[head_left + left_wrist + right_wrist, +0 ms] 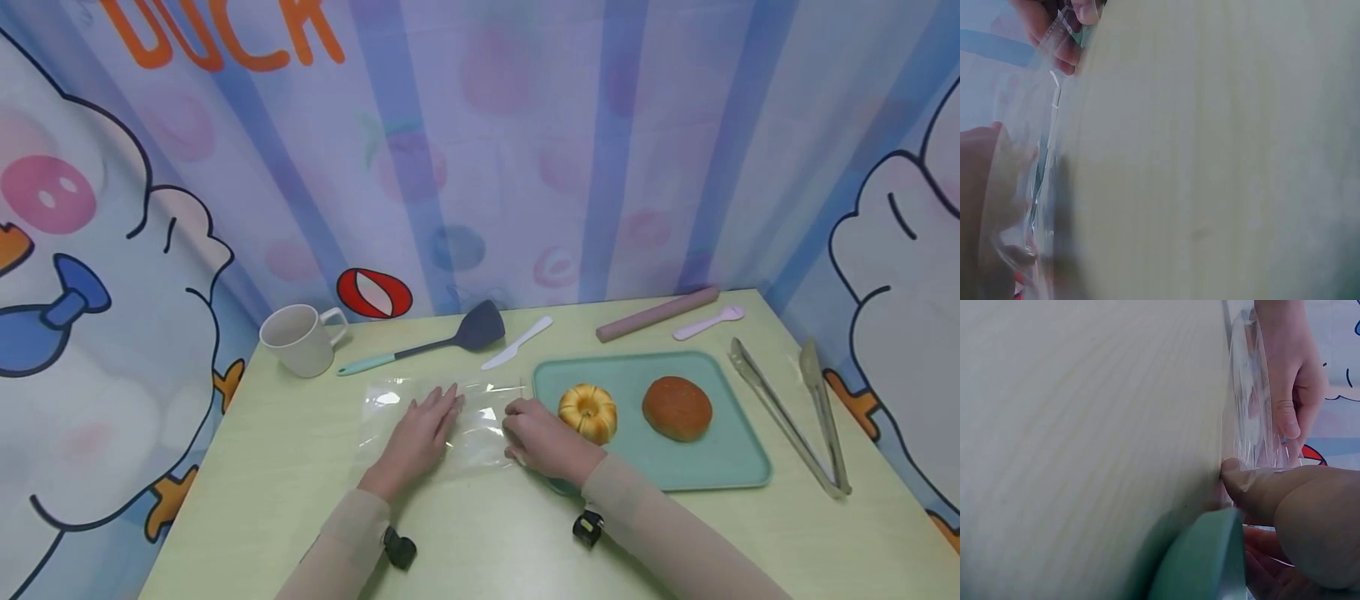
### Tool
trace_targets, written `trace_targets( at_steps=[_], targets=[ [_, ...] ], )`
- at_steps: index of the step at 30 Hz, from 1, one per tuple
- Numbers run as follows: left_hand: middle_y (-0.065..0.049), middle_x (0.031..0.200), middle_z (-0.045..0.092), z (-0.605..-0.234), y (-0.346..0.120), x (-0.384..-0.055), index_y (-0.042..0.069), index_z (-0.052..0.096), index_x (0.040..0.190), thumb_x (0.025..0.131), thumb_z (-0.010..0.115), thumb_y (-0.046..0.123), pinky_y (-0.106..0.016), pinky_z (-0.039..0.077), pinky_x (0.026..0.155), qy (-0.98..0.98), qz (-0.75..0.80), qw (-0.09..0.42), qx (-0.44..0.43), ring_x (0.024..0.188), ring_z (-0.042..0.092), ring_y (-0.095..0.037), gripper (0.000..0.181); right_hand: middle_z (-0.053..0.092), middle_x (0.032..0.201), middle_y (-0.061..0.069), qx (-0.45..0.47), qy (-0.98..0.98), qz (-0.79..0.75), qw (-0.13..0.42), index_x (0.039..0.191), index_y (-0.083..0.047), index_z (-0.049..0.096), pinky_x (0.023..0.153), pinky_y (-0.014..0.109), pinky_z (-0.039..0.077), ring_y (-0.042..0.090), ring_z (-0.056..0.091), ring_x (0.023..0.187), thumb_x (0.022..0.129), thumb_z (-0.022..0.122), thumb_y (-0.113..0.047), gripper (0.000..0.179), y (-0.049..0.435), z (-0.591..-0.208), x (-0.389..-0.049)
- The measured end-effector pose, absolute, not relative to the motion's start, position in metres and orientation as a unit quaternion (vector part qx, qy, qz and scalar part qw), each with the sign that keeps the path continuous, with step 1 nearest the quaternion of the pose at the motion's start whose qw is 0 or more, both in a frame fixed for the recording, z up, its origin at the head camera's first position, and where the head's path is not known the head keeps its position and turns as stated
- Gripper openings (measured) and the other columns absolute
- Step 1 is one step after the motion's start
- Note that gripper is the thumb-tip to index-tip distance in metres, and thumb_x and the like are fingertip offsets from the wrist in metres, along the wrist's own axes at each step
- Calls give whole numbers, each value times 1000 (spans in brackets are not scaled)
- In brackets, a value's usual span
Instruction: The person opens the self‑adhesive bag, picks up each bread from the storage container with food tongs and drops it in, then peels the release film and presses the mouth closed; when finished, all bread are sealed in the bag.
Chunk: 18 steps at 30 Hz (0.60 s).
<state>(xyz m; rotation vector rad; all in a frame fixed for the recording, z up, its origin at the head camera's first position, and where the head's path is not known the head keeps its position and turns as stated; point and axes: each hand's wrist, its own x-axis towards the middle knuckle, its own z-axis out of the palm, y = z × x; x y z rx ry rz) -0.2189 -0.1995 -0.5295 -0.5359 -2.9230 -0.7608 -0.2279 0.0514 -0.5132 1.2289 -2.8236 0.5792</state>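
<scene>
A clear plastic bag (472,454) lies flat on the table left of the tray. My left hand (422,433) rests on top of it with fingers straight. At the bag's right edge, my right hand (543,437) has its fingers curled and pinches the film between thumb and fingers. In the right wrist view the thumb (1254,490) presses close to the tabletop beside the tray's corner. The left wrist view shows the film (1047,144) lifted a little between both hands.
The green tray (675,475) holds a pumpkin-shaped bread (588,412) and a round brown bun (677,408). Behind lie a mug (300,342), spatula (480,327), white knife (517,343), pink rolling pin (657,314) and purple spoon (708,322). Metal tongs (787,421) lie right.
</scene>
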Motion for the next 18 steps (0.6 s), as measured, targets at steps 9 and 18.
trace_targets(
  at_steps=[9,18],
  targets=[
    [-16,157,52,-533,-202,-221,6,60,147,110,56,17,-74,28,117,-951,-245,23,-190,151,38,-45,40,66,125,22,394,-901,180,8,94,-2,70,102,47,55,39,63,113,91,83,-15,18,51,-514,-228],
    [-8,161,50,-537,-205,-220,15,69,140,110,56,26,-85,14,113,-948,-250,68,-185,155,31,-45,35,65,127,21,380,-908,174,-12,90,-5,69,102,46,54,40,61,118,92,83,-19,20,50,-510,-228]
  ],
)
